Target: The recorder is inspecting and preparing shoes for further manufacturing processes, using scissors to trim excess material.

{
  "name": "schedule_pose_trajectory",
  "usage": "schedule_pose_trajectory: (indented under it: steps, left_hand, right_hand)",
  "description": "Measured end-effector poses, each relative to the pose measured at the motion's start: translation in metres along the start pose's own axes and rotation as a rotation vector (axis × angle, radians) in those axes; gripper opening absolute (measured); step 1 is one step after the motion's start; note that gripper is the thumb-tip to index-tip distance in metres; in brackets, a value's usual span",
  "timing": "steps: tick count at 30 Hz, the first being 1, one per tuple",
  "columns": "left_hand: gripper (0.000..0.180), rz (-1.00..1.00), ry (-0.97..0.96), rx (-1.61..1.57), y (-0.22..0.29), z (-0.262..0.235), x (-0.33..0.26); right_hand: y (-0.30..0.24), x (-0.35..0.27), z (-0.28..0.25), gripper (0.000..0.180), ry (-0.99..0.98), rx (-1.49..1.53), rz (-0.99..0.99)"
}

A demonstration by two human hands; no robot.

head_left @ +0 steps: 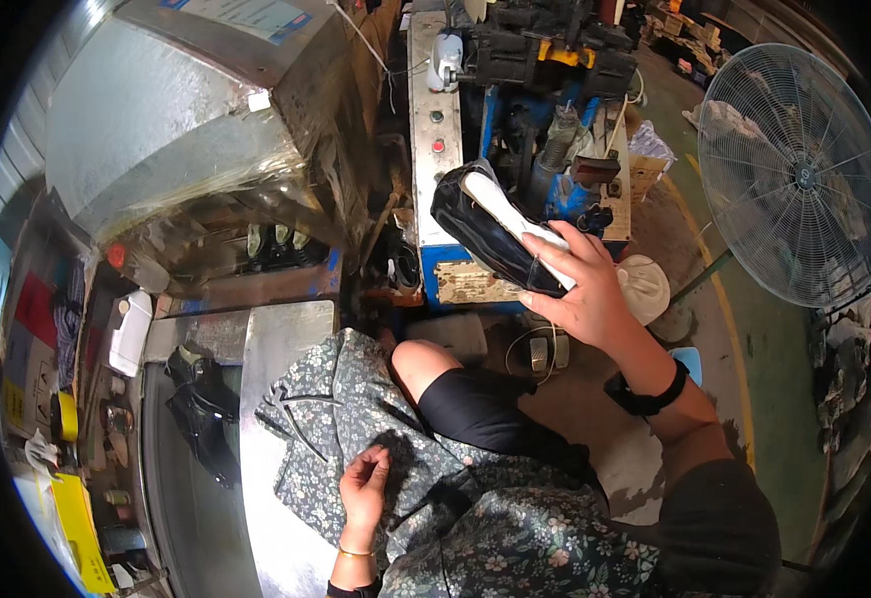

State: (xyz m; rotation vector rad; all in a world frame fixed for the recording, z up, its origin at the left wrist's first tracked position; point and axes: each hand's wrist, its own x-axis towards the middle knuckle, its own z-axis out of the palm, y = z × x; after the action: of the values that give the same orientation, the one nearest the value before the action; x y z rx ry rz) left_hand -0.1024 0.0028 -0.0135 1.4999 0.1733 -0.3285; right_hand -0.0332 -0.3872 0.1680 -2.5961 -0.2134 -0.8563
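Note:
In my right hand (575,284) is a black shoe upper (485,234) with a white sole-shaped insole (515,214) lying along its upturned underside. My fingers and thumb wrap one end of it, and the far end points up and left toward the machine. My left hand (363,486) rests low over the floral apron (495,538) on my lap, its fingers curled together. Whether anything small is pinched in them is hidden. Left of my lap, a pair of black shoes (201,409) lies on a dark conveyor belt (171,508).
Ahead stands a machine with a blue and metal base (435,199) and red and green buttons. A big round fan (799,174) is at the right. At the left are a metal hood (171,110), a white plastic bottle (131,334) and a metal ledge (271,498). Pedals (549,351) lie below.

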Motion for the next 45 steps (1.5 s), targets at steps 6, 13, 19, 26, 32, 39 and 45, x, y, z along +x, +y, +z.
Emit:
schedule_pose_trajectory:
  steps: [6,13,19,26,32,39,45]
  left_hand:
    - [0.022,0.063,-0.036,0.136,-0.002,-0.001,-0.007]
    - [0.022,0.044,-0.031,0.184,-0.003,-0.002,-0.009]
    - [0.022,0.015,-0.027,0.317,-0.006,0.003,-0.007]
    - [0.022,0.101,-0.041,0.451,-0.008,0.007,-0.001]
    - [0.020,0.038,-0.078,0.379,-0.013,0.013,0.006]
    - [0.022,0.114,-0.120,0.474,0.008,0.037,0.018]
    - [0.020,0.134,0.044,0.388,0.017,0.006,0.005]
  right_hand:
    - [0.067,0.054,-0.021,0.069,-0.010,0.125,0.269]
    - [0.166,0.150,-0.042,0.065,0.005,-0.271,0.634]
    - [0.185,0.188,-0.040,0.068,-0.124,-0.399,0.761]
    - [0.174,0.206,-0.052,0.077,-0.276,-0.467,0.772]
    - [0.168,0.190,-0.053,0.075,-0.373,-0.524,0.712]
    - [0.160,0.172,-0.023,0.088,-0.466,-0.609,0.663]
    - [0.196,0.142,-0.024,0.080,-0.137,-0.112,0.447]
